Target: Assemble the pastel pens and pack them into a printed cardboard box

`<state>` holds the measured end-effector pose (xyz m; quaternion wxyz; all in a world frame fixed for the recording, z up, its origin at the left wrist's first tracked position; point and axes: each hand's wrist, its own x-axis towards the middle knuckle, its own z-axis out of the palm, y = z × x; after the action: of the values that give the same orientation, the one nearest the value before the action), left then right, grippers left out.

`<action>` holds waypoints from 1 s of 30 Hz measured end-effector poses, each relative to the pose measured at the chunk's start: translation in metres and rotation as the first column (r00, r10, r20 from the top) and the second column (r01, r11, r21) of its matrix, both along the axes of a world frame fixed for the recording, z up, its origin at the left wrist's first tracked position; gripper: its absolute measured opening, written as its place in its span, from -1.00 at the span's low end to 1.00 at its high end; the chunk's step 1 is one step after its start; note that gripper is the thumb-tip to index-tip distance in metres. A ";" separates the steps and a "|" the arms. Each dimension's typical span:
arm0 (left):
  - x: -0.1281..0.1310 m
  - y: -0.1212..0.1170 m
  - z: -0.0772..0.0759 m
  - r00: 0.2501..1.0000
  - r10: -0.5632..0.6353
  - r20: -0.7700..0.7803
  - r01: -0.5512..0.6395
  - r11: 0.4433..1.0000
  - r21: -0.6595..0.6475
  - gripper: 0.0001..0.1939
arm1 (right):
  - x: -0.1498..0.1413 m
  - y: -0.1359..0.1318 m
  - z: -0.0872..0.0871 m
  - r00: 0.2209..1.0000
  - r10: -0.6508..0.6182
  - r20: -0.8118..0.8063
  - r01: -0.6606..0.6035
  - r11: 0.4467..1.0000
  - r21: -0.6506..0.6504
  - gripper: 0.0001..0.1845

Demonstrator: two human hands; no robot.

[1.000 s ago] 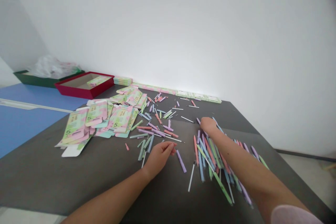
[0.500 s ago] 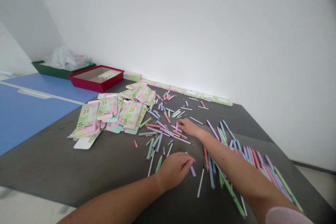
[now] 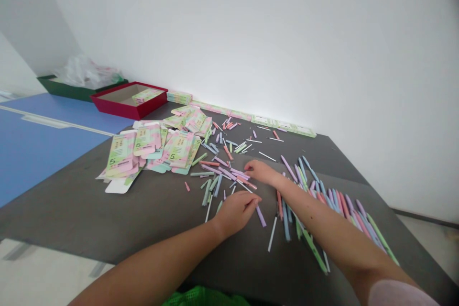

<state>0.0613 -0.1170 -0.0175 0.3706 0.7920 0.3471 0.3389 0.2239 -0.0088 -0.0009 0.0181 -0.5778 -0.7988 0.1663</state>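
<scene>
Nearest, green mesh (image 3: 204, 297) shows at the lower edge of view, below the dark table (image 3: 143, 220). Left hand (image 3: 234, 213) is curled, fingertips low beside a lilac stick (image 3: 261, 216); whether it pinches anything cannot be told. Right hand (image 3: 261, 172) reaches further out, fingers down on crossed pastel sticks (image 3: 229, 173), grip likewise hidden. Hands are apart, wrists low. A long heap of sticks (image 3: 344, 205) lies under and beyond the right forearm. Further left, printed flat cartons (image 3: 177, 148) overlap in a loose spread. Toward the wall, a red tray (image 3: 122, 107) holds one flat carton (image 3: 147, 96). Beyond it, a green tray (image 3: 60, 87) holds a plastic bag (image 3: 86, 72). More cartons (image 3: 179, 97) stand stacked by the wall. Blue surface (image 3: 46, 143) lies left.
</scene>
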 end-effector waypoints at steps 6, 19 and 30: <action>-0.012 0.017 0.011 0.980 0.186 0.070 -0.186 0.983 -0.006 -0.69 | 0.010 -0.033 0.025 0.980 -0.155 0.123 0.158 0.987 -0.015 -0.71; -0.015 0.029 0.005 0.952 0.305 0.014 -0.306 0.952 0.015 -0.68 | -0.010 -0.128 0.013 0.976 -0.188 0.107 0.207 0.955 -0.213 -0.84; 0.004 0.005 0.011 0.959 0.096 0.268 0.023 0.912 -0.410 -0.66 | 0.024 -0.142 0.062 0.809 -0.384 -0.445 0.166 0.876 -0.454 -0.85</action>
<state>0.0652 -0.1122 -0.0064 0.5674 0.6338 0.3688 0.3748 0.2481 -0.1512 0.0613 0.1420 -0.6138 -0.6189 0.4691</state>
